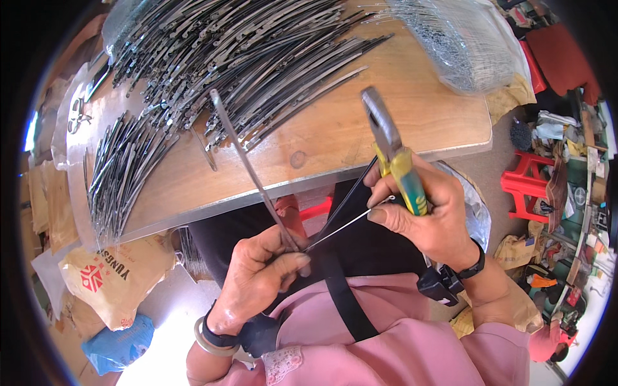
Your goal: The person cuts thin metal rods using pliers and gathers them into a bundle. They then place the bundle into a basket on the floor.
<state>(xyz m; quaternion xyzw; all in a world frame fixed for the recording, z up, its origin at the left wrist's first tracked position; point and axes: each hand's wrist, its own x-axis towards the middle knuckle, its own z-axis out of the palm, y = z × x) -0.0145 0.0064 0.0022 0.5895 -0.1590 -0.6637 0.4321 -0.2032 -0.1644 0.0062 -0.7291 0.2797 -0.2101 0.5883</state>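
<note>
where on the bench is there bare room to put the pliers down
Bare wood lies along the near edge of the table, between the metal strip pile and the rim, right of the upright strip. The far side and left end are crowded.

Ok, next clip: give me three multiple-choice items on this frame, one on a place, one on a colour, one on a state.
1. Where does the big heap of metal strips lie?
A. on the wooden table
B. on the floor
C. on the red stool

2. What colour are the handles of the pliers?
A. red and black
B. yellow and green
C. plain white

3. What is the left hand doing?
A. resting flat and open
B. pinching a metal strip and a thin wire
C. holding a bag

Answers:
1. A, the strips cover the far part of the wooden table.
2. B, the handles in the right hand show yellow and green.
3. B, the left hand closes on the metal strip, with the thin wire running to the right hand.
</note>
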